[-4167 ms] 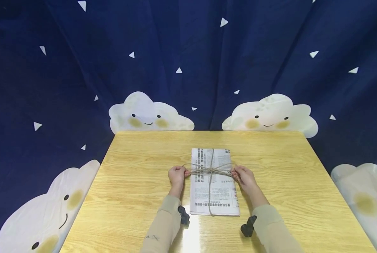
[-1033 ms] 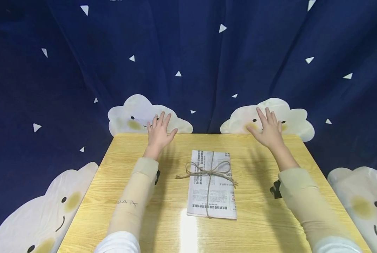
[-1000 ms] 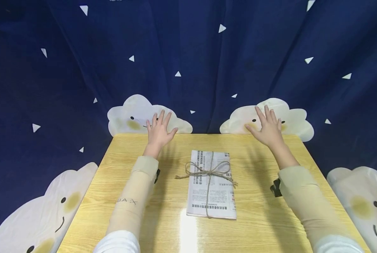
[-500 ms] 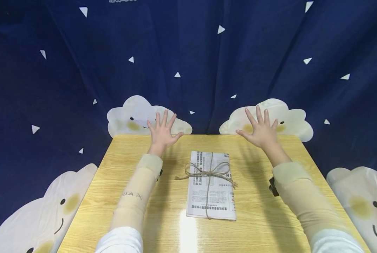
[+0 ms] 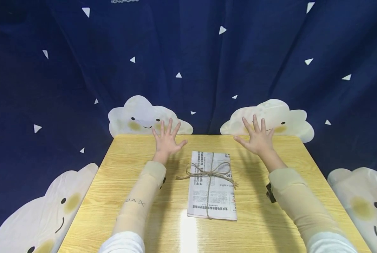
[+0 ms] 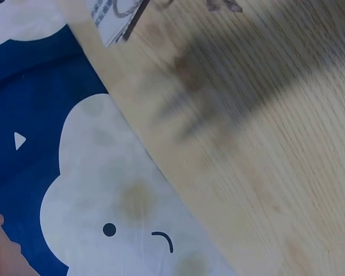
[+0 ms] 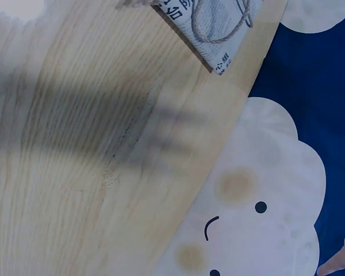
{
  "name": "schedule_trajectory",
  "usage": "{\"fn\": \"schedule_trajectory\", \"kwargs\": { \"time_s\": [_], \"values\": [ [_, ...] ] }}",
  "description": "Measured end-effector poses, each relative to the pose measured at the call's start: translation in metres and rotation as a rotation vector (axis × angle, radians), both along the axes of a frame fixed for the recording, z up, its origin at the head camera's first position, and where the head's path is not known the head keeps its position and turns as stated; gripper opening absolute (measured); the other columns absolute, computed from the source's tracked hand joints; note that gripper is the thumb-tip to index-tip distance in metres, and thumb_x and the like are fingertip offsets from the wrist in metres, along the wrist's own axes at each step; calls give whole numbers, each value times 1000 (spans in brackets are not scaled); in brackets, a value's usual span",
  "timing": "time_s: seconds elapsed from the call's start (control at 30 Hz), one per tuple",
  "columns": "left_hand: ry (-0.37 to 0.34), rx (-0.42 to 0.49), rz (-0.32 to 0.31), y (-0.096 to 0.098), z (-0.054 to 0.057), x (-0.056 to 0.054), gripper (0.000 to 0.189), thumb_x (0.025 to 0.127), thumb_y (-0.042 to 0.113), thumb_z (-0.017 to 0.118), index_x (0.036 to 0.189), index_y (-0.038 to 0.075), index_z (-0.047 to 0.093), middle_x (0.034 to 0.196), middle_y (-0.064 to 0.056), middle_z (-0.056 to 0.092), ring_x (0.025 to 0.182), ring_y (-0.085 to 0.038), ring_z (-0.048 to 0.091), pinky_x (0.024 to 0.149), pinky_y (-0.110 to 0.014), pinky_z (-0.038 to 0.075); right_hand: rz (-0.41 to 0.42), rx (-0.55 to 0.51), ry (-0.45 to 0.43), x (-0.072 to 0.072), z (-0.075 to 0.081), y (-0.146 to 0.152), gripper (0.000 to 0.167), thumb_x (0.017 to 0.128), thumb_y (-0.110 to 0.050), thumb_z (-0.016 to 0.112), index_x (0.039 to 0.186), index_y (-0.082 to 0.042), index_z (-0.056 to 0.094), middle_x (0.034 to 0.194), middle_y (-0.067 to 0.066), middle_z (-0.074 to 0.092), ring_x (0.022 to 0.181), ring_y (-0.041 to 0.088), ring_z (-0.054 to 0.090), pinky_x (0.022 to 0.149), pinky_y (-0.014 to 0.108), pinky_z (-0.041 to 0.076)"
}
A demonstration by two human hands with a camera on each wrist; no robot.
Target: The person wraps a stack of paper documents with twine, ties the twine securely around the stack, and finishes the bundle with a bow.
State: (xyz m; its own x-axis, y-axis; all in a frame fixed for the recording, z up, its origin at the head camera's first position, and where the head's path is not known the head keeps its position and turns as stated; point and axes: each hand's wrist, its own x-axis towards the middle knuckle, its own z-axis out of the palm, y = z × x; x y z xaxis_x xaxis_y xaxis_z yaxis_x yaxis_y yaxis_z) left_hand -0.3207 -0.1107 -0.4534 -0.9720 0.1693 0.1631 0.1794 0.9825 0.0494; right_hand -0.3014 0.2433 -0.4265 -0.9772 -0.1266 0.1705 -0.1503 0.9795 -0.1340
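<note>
A flat parcel wrapped in newspaper (image 5: 212,202) lies on the table. Brown twine (image 5: 211,173) crosses it both ways and is tied in a bow on top, its loops and loose ends spread to both sides. My left hand (image 5: 167,142) is held up beyond the parcel to its left, fingers straight and spread, holding nothing. On the other side my right hand (image 5: 258,140) is raised likewise, fingers splayed and touching nothing. Only a corner of the parcel shows in each wrist view, with a small part of the hand (image 6: 6,253) at the left wrist view's edge.
The pale wooden table (image 5: 128,151) ends at the back against a dark blue curtain (image 5: 188,42) with white triangles. Smiling clouds (image 5: 141,112) are printed along it. Hand shadows fall on the wood, and a bright reflection lies near the front.
Earlier both hands pinched the twine loops at the parcel's sides. They have let go, risen and spread. In the last second they have drawn closer together and slightly nearer me.
</note>
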Motion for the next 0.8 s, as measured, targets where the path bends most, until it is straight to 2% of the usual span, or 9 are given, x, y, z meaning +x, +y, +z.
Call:
{"fn": "schedule_trajectory", "kwargs": {
  "time_s": [0.17,0.3,0.43,0.57,0.7,0.8],
  "values": [
    [-14,-4,4,1,0,2,83,78,77,29,146,37,2,152,2,-15,136,-31,-18,99,-67,-12,0,-3,-5,1,-2,1,86,80,-74,37,147,-32,3,152,14,-6,135,45,-7,93,75,-7],
    [-18,-6,8,0,2,2,83,78,77,29,145,38,-1,152,2,-16,136,-31,-18,100,-67,-10,-6,-5,-1,1,-1,2,85,80,-73,38,147,-31,5,152,13,-7,135,44,-8,93,75,-6],
    [-19,-6,6,0,3,1,82,79,76,32,145,38,0,152,2,-15,137,-31,-17,100,-67,-8,-10,8,-9,0,1,2,86,80,-74,36,147,-31,4,152,12,-9,135,44,-8,94,75,-4],
    [-15,4,4,0,3,0,82,80,72,38,146,38,2,152,2,-14,137,-30,-16,101,-67,-8,-9,16,3,-1,0,3,86,79,-74,36,147,-32,5,152,14,-4,135,46,-4,94,76,-2],
    [-3,-11,4,-1,1,0,82,80,73,36,146,38,3,153,1,-12,137,-31,-14,101,-68,-3,-8,14,1,-1,-1,3,86,79,-74,36,147,-30,6,152,15,-4,135,46,-5,93,76,-4],
    [-7,-12,4,-1,1,0,82,79,76,32,146,37,3,153,1,-12,137,-31,-14,101,-68,-4,-8,15,-11,-1,-1,4,86,79,-75,35,147,-31,4,152,15,-6,135,44,-8,93,75,-8]
  ]
}}
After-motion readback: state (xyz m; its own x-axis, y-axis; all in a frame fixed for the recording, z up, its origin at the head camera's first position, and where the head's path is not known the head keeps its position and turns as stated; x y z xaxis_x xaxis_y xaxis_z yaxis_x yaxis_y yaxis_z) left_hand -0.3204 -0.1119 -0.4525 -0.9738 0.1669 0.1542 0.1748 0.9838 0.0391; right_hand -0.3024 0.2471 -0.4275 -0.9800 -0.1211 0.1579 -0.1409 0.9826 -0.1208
